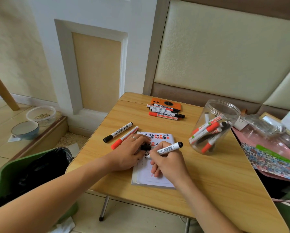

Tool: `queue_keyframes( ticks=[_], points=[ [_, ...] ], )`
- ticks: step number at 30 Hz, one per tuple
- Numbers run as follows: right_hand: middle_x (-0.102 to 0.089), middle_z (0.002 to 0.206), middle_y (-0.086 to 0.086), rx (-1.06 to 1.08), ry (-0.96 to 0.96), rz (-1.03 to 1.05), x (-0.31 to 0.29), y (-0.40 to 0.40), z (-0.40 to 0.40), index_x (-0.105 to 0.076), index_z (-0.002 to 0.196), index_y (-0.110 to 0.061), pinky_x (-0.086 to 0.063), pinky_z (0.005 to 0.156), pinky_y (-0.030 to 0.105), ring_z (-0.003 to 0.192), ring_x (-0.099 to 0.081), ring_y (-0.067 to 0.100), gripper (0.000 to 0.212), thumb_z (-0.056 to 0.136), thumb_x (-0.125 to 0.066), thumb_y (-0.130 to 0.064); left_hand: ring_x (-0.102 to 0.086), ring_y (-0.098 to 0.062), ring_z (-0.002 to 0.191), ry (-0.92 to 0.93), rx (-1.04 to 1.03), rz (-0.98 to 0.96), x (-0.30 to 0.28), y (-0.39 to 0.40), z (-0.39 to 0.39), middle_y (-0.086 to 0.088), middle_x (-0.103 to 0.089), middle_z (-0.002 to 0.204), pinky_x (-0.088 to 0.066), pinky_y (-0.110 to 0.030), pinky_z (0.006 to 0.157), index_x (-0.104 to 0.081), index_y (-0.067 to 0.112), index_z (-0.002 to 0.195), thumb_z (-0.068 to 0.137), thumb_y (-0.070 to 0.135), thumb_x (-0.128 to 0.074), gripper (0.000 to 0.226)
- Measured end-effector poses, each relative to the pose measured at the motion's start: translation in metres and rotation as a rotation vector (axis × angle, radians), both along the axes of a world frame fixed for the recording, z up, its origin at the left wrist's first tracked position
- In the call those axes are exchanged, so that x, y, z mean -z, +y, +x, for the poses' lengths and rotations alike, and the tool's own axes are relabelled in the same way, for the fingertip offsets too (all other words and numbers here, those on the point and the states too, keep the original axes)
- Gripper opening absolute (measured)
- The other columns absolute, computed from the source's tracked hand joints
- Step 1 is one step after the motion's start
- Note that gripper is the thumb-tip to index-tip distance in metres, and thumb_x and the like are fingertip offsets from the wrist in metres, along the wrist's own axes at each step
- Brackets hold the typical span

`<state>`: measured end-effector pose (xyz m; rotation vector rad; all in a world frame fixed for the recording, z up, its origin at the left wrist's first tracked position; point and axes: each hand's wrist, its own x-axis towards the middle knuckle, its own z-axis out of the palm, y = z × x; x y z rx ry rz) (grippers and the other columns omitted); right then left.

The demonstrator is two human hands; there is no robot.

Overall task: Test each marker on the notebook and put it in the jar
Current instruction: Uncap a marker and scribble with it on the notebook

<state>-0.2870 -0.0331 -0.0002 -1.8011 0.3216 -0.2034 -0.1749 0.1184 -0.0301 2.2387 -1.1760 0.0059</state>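
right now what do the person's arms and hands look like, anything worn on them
Both forearms are bare, with no sleeves showing anywhere in the view. The left hand has a thin silver ring on one finger. The right hand shows no ring, glove or watch on the parts that are visible. No bracelets or wrist straps show on either arm.

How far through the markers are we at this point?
Partly through. Done: several markers sit in the clear jar, and the notebook carries red and black test marks. In hand: the right hand writes with a black marker; the left hand holds its cap. Left: two markers beside the notebook and a pile at the far edge.
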Motion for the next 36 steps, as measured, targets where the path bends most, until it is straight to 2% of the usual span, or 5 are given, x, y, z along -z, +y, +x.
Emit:
queue_keyframes(
  ticks=[10, 14, 22, 30, 36],
  points=[
    [-0.067, 0.064, 0.012, -0.014, 0.002, -0.032, -0.0002, -0.0001, 0.0, -0.06, 0.091, 0.0, -0.048, 0.042, 0.029, 0.045, -0.064, 0.028, 0.015, 0.097, -0.067, -0.012, -0.036, -0.008, 0.138, -0.003, 0.005, 0.002, -0.0031, -0.0005, -0.0012, 0.006, -0.045, 0.148, -0.025, -0.016, 0.111, -0.05, 0.02, 0.14, 0.099, 0.023, -0.058, 0.043],
    [-0.067, 0.065, 0.013, -0.016, 0.019, -0.043, -0.0004, 0.0005, 0.0001, -0.06, 0.092, 0.002, -0.049, 0.042, 0.03, 0.046, -0.064, 0.027, 0.016, 0.097, -0.066, -0.012, -0.038, -0.008, 0.136, -0.005, 0.005, 0.001, -0.004, -0.0008, -0.0017, 0.005, -0.046, 0.147, -0.032, -0.024, 0.114, -0.05, 0.02, 0.14, 0.098, 0.024, -0.058, 0.042],
    [-0.068, 0.068, 0.021, 0.028, 0.023, -0.026, -0.0006, 0.0004, -0.0005, -0.058, 0.09, 0.001, -0.048, 0.042, 0.028, 0.046, -0.065, 0.029, 0.016, 0.097, -0.066, -0.012, -0.037, -0.011, 0.137, -0.011, 0.004, 0.011, -0.0032, -0.0011, -0.002, 0.004, -0.046, 0.148, -0.032, -0.028, 0.115, -0.05, 0.021, 0.139, 0.097, 0.022, -0.058, 0.043],
    [-0.068, 0.064, 0.014, 0.013, 0.02, -0.06, 0.0016, 0.0005, 0.0008, -0.06, 0.09, -0.003, -0.049, 0.044, 0.031, 0.047, -0.064, 0.029, 0.014, 0.097, -0.066, -0.014, -0.038, -0.012, 0.137, -0.012, -0.005, 0.017, -0.0036, -0.0025, -0.0026, 0.002, -0.046, 0.148, -0.03, -0.025, 0.114, -0.05, 0.019, 0.14, 0.097, 0.019, -0.057, 0.044],
    [-0.067, 0.066, 0.023, 0.017, 0.039, -0.104, -0.0013, 0.0013, -0.0024, -0.059, 0.089, 0.001, -0.041, 0.039, 0.024, 0.042, -0.061, 0.023, 0.016, 0.095, -0.065, -0.013, -0.036, -0.012, 0.138, -0.007, -0.011, 0.024, -0.0023, -0.002, -0.0018, 0.003, -0.045, 0.149, -0.028, -0.025, 0.114, -0.049, 0.02, 0.14, 0.098, 0.019, -0.057, 0.043]
  ],
)
